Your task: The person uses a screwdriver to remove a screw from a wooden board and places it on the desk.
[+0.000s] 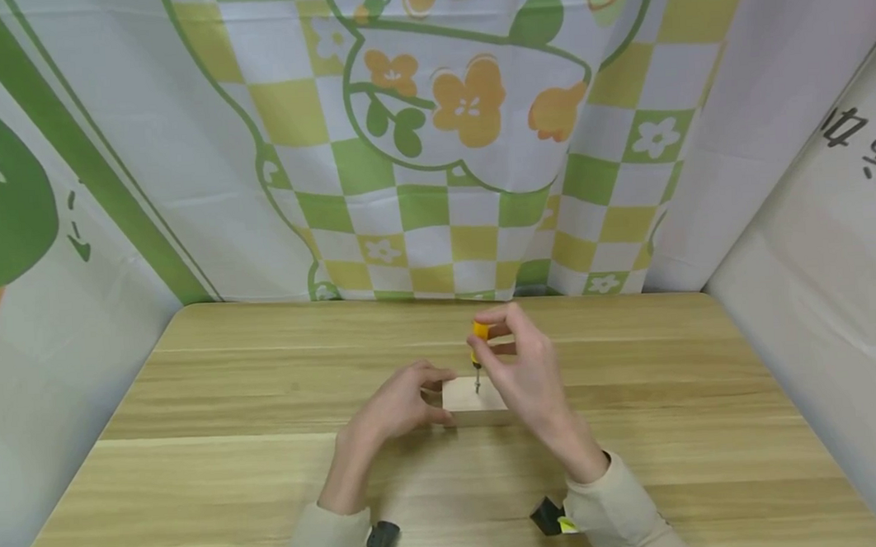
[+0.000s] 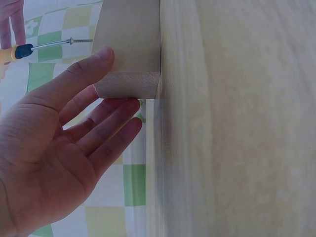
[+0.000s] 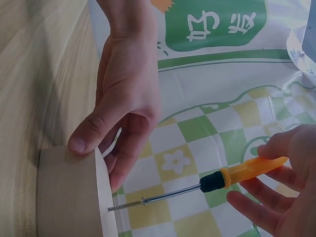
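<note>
The right hand pinches the orange handle of a small screwdriver between thumb and fingertips and holds it upright over the wooden block, the landmark for everything here. At the end of the tool's metal shaft sits a screw, its point touching the block's top face or standing just off it; the pictures do not settle which. The left hand steadies the block from its left side: the thumb lies on the top face near the edge, and the straightened fingers press against the end face, so this hand braces rather than wraps. The two hands are near each other, with the block between them. The block lies flat on the wooden table, roughly at its middle. Behind the block, at the table's far edge, hangs a green-and-yellow checked cloth with orange flowers.
</note>
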`<state>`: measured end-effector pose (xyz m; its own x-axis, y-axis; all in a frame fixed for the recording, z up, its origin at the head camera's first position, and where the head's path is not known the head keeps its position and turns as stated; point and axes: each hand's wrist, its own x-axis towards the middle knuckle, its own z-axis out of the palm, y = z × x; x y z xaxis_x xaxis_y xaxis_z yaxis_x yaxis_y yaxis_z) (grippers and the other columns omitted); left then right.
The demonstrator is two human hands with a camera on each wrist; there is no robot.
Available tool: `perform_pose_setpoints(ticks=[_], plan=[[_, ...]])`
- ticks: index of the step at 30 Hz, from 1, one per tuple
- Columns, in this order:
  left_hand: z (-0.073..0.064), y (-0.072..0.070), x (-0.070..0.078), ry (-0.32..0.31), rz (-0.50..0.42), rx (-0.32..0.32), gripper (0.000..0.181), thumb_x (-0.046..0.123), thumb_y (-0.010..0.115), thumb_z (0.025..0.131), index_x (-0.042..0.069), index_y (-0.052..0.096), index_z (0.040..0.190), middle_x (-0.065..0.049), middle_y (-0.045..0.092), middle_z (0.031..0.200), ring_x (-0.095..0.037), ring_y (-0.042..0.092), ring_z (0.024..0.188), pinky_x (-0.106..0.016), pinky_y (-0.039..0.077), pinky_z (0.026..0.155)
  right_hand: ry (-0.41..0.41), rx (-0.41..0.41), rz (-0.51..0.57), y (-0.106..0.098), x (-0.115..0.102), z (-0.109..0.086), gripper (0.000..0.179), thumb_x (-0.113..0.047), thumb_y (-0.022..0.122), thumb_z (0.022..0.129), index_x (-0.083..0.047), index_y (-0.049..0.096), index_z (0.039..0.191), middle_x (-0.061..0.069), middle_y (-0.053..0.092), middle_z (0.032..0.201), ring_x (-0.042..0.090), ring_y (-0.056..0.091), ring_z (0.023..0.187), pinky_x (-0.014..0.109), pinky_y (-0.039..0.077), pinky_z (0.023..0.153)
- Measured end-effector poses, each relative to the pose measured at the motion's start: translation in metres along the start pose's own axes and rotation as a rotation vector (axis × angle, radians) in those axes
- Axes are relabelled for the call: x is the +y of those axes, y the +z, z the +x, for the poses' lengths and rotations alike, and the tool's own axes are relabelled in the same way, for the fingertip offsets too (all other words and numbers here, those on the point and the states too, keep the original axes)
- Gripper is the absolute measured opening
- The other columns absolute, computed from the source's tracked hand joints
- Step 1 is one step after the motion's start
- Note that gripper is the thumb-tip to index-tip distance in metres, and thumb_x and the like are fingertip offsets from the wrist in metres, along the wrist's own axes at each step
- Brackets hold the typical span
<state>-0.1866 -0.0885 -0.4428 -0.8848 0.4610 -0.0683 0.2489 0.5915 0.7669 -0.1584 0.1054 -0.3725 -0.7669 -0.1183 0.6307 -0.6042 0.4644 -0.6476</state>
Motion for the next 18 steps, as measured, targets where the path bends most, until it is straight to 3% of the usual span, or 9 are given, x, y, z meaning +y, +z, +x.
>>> perform_pose_setpoints(ticks=[9, 18], plan=[[0.0007, -0.0006, -0.0001, -0.024, -0.022, -0.005, 0.061, 0.019, 0.086, 0.076, 0.012, 0.064, 0.133, -0.001, 0.066, 0.116, -0.023, 0.063, 0.116, -0.044, 0.050, 0.102, -0.002, -0.027, 0.082, 0.0000, -0.0015, -0.0012, 0.029, 0.009, 0.063, 0.086, -0.006, 0.059, 0.111, 0.009, 0.073, 0.113, 0.025, 0.074, 0.090, 0.030, 0.061, 0.070], [-0.0006, -0.0006, -0.0005, -0.022, -0.021, -0.005, 0.062, 0.019, 0.086, 0.077, 0.012, 0.063, 0.134, -0.003, 0.066, 0.119, -0.025, 0.063, 0.116, -0.045, 0.049, 0.103, 0.007, 0.019, 0.084, -0.0013, 0.0015, -0.0022, 0.028, -0.006, 0.079, 0.083, -0.004, 0.062, 0.106, 0.008, 0.058, 0.109, 0.022, 0.066, 0.093, 0.026, 0.061, 0.067]])
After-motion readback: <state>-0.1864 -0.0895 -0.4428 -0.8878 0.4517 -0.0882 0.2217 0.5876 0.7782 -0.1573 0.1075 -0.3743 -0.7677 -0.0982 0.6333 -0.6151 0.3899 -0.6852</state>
